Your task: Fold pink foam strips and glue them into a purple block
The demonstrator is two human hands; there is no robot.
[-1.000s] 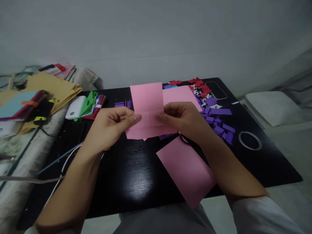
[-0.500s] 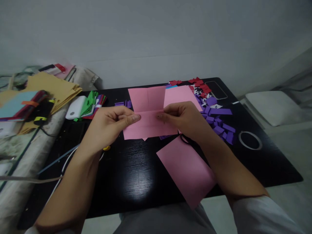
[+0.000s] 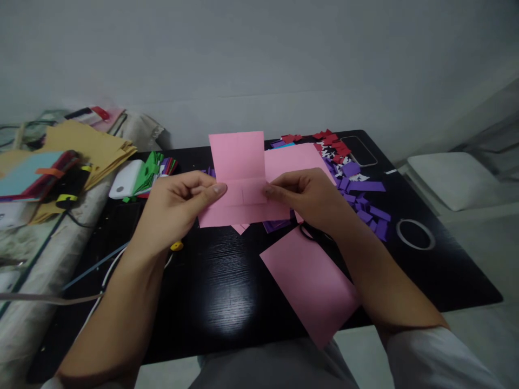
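pink card [image 3: 237, 156] raised upright, pinched between fingertips [image 3: 219, 189]

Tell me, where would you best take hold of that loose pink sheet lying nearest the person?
By its near corner, coming from the table's front edge. The pink sheet lies flat and skewed on the black table, and that corner juts out past the edge, so fingers could probably pinch it from above and below there. Elsewhere it lies flush. Both the left hand and right hand hold the folded pink paper.
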